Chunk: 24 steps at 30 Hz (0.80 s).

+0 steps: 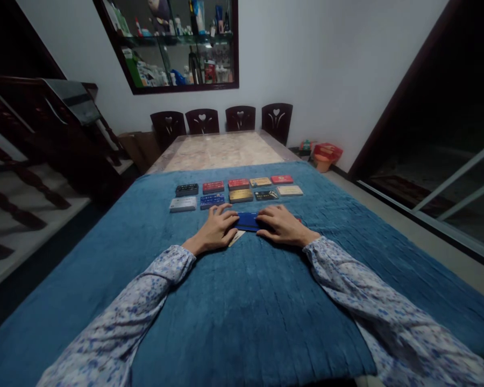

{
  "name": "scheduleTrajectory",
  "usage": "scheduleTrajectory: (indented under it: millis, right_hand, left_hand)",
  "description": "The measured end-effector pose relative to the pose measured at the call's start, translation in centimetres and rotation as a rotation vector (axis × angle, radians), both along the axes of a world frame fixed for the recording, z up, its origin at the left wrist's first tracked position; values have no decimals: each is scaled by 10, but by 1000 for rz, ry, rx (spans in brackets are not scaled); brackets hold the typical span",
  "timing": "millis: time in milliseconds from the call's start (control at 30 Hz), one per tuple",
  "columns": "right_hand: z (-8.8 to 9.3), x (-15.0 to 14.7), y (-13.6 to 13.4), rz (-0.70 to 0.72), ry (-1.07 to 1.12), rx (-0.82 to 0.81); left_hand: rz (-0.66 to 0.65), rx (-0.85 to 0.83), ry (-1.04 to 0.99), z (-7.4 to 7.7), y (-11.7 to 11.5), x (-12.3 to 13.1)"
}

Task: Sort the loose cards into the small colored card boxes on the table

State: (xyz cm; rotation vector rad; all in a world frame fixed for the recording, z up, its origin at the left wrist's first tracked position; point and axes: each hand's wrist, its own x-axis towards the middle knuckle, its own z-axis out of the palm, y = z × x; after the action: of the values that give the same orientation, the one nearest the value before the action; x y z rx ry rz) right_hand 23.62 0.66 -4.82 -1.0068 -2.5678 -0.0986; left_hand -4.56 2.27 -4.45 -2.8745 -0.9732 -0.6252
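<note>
Hands: left hand point(214, 230) and right hand point(281, 226) both pinch blue card stack point(247, 221).
Beyond: card rows point(236, 192) on blue cloth point(242, 301); nothing between.

Blue cloth point(242, 301) over the table point(221, 150), four dark chairs point(221, 121), glass-fronted wall cabinet point(177, 43).

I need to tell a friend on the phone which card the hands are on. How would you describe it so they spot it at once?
Start from the blue cloth covering the near end of the table. Two rows of cards lie across it; nearer than those, the left hand and right hand rest together. The dark blue card between them is the only one touched.
</note>
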Motion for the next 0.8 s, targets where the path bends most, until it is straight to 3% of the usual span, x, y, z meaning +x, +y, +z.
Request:
scheduleTrajectory:
  millis: [567, 800]
  right_hand:
    - [3, -5, 0, 65, 34, 69]
    - [4, -9, 1, 0, 42, 154]
  left_hand:
    - [-43, 39, -85, 0, 3, -1]
    - [-23, 52, -142, -6, 10, -1]
